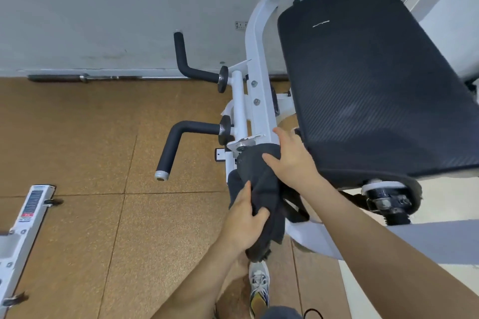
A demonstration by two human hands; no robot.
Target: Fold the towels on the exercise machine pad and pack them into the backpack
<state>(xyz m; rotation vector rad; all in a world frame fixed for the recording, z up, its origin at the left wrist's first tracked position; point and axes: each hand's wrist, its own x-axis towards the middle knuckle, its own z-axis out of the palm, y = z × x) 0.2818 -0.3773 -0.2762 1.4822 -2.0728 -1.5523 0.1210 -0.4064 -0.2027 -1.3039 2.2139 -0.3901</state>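
Two bare forearms came in from the bottom edge, and between them a sneaker (259, 283) stood on the brown tiled floor (77, 163). Left hand (242, 220) had the dark towel (261, 186) bunched in its grip, thumb clamped across the front of the fold and fingers curled round behind it. Right hand (291, 160) lay higher up, on the top of the same towel, with thumb and forefinger straight and spread wide apart; its other fingers were hidden. So the towel hung crumpled between the two hands, off the pad (375, 85), just beside that pad's near left corner, with its frayed lower end dangling below the left hand. It hung in front of the white frame (255, 59), which ran right alongside the pad's left edge. On the left, two black handles (178, 142) jutted out from that frame over the floor. Beyond them the tiles lay open as far as the grey wall (103, 8), where a barbell (85, 77) rested along the base. A white machine rail (23, 228) cut into the lower left corner. Room on the right was tight, with pad and frame crowding in.
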